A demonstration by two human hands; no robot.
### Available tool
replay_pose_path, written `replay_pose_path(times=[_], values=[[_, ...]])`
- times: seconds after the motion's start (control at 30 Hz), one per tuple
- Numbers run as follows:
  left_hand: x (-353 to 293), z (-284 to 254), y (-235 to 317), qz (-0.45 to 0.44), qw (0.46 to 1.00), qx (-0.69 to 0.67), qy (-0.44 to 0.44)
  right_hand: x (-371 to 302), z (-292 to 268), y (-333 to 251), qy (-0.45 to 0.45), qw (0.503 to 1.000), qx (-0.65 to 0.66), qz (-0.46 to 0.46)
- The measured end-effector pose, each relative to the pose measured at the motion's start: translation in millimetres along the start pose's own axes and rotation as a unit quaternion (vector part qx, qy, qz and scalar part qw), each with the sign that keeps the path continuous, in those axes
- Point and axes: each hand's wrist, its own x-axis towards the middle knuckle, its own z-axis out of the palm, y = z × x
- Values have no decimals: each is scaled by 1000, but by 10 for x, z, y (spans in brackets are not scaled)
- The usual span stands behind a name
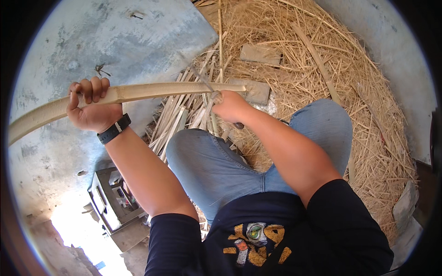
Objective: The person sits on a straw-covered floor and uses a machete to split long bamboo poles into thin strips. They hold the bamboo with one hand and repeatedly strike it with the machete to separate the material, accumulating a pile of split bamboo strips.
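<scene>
A long pale split bamboo pole runs across in front of me, from the left edge to above my knees. My left hand, with a black watch on its wrist, is closed around it near a node, fingers curled over the top. Closed on a knife handle is my right hand, near the pole's right end. The knife's thin blade points up and left and crosses the pole. Blur makes it hard to tell how deep the blade sits in the bamboo.
Loose straw-like bamboo shavings cover the floor ahead and right. Several split bamboo strips lie left of my knees. Flat blocks sit among the shavings. A worn blue-white wall stands at left; a wooden stand is at lower left.
</scene>
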Motion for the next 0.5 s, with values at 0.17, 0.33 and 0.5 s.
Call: replay_pose_path(times=[0.17, 0.33, 0.5], values=[[4, 5, -20, 12, 1000, 8, 6, -11, 193, 69, 75, 976, -28, -201], [-26, 106, -17, 20, 999, 25, 24, 175, 101, 172, 50, 998, -26, -22], [14, 26, 5, 15, 1000, 12, 15, 41, 198, 73, 79, 980, -38, -177]])
